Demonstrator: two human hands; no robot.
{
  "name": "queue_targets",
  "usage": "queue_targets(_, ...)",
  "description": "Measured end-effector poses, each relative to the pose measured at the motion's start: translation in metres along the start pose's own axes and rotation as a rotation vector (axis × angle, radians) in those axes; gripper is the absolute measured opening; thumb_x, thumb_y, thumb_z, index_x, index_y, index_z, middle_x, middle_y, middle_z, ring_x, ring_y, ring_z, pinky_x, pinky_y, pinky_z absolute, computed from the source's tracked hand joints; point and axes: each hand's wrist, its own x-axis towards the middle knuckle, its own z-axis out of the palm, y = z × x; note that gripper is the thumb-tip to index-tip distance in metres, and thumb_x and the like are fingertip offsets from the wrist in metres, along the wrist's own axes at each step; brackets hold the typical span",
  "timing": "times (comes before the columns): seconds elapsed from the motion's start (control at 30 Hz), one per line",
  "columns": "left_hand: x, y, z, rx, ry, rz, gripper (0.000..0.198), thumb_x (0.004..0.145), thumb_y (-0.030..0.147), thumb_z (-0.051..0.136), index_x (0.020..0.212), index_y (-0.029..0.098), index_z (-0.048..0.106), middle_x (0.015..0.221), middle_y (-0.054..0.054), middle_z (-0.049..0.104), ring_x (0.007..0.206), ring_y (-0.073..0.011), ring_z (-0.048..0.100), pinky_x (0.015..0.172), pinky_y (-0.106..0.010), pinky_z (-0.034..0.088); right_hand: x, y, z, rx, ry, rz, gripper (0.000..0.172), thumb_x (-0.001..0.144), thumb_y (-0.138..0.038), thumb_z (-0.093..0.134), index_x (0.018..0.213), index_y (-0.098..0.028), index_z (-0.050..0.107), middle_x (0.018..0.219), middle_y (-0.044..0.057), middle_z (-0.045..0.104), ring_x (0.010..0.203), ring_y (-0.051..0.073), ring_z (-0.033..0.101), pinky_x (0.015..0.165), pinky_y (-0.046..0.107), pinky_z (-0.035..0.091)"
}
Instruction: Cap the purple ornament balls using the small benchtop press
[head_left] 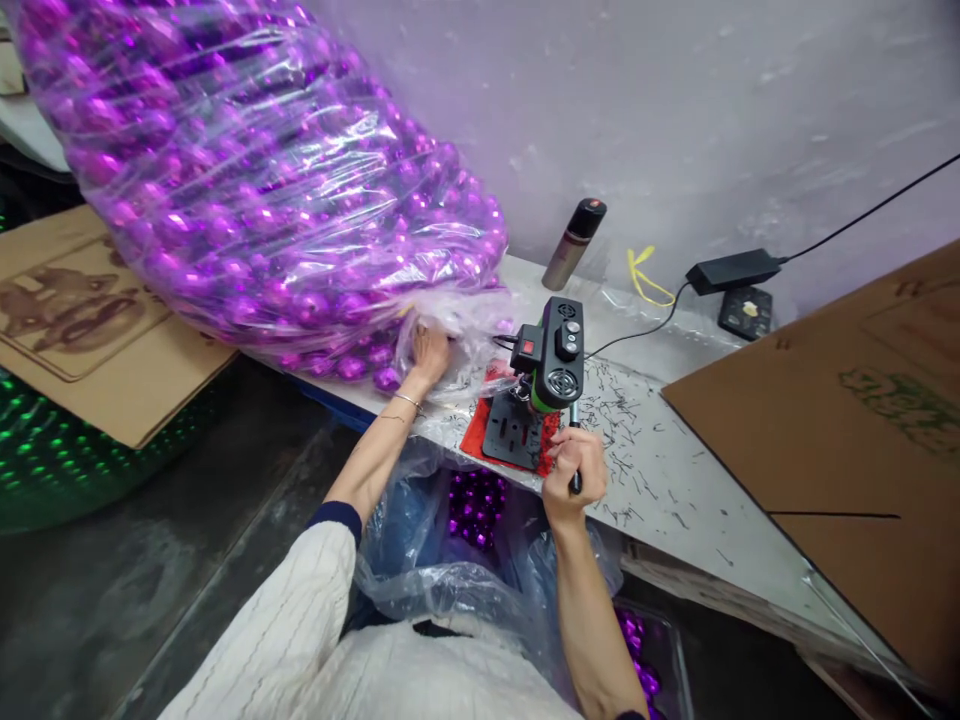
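A large clear plastic bag (300, 180) full of shiny purple balls lies on the worktable at the left. My left hand (430, 352) reaches into the bag's gathered mouth, and its fingers are hidden among the film and balls. To its right stands a small black-and-green bench machine (562, 350) with fan grilles, knobs and a red switch. Its slotted black base plate (514, 430) rests on a red mat (472, 436). My right hand (574, 466) is closed around the machine's black lever handle (576, 484), at the table's front edge.
Below the table edge, an open clear bag (465, 585) holds purple balls. A spray can (574, 243), yellow tie (646, 275) and black power adapter (733, 271) sit near the wall. Dark scraps litter the worktable (675, 480). Cardboard (847, 430) stands at right; green balls (90, 450) are at left.
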Motion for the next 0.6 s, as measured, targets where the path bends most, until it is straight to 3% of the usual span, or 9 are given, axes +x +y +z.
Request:
queue_targets(0.13,0.013,-0.009,-0.002,0.06,-0.063,-0.022,0.044,0.097,0.018,0.041,0.135,0.004,0.058,0.143,-0.026,0.06,0.137,-0.0375,0.054,0.118,-0.052,0.038,-0.003,0.001,0.001,0.002,0.006,0.001,0.026,0.098,-0.014,0.046,0.074,-0.022,0.055,0.071,-0.002,0.06,0.068,0.014,0.06,0.067,0.031,0.046)
queue_targets(0.33,0.023,-0.013,-0.009,0.103,-0.108,0.116,0.049,0.098,0.027,0.046,0.141,0.008,0.056,0.149,-0.023,0.057,0.146,-0.0362,0.045,0.124,-0.051,0.029,-0.01,0.003,0.002,0.001,0.012,0.037,0.027,0.098,-0.015,0.045,0.073,-0.022,0.055,0.075,0.0,0.061,0.071,0.014,0.061,0.068,0.031,0.046)
queue_targets(0.47,0.01,-0.012,-0.012,0.107,-0.248,0.189,0.047,0.097,0.026,0.047,0.139,0.009,0.06,0.146,-0.021,0.061,0.143,-0.0366,0.051,0.121,-0.053,0.035,-0.011,0.003,0.003,0.006,0.021,0.052,0.027,0.098,-0.014,0.045,0.074,-0.022,0.054,0.075,-0.001,0.061,0.071,0.014,0.061,0.067,0.03,0.047)
queue_targets(0.53,0.005,-0.013,-0.015,0.047,-0.326,0.184,0.046,0.096,0.033,0.054,0.137,0.014,0.062,0.143,-0.017,0.064,0.14,-0.0343,0.054,0.12,-0.047,0.038,-0.01,0.003,0.003,0.014,0.021,0.039,0.027,0.098,-0.014,0.045,0.074,-0.022,0.054,0.074,-0.001,0.061,0.071,0.014,0.061,0.067,0.03,0.047)
queue_targets(0.6,0.002,-0.015,-0.021,-0.035,-0.477,0.206,0.053,0.09,0.044,0.064,0.137,0.017,0.063,0.143,-0.013,0.066,0.138,-0.0336,0.056,0.118,-0.043,0.042,-0.009,0.003,0.003,0.019,0.018,0.027,0.026,0.098,-0.014,0.046,0.074,-0.022,0.055,0.073,-0.001,0.06,0.071,0.014,0.061,0.066,0.03,0.046)
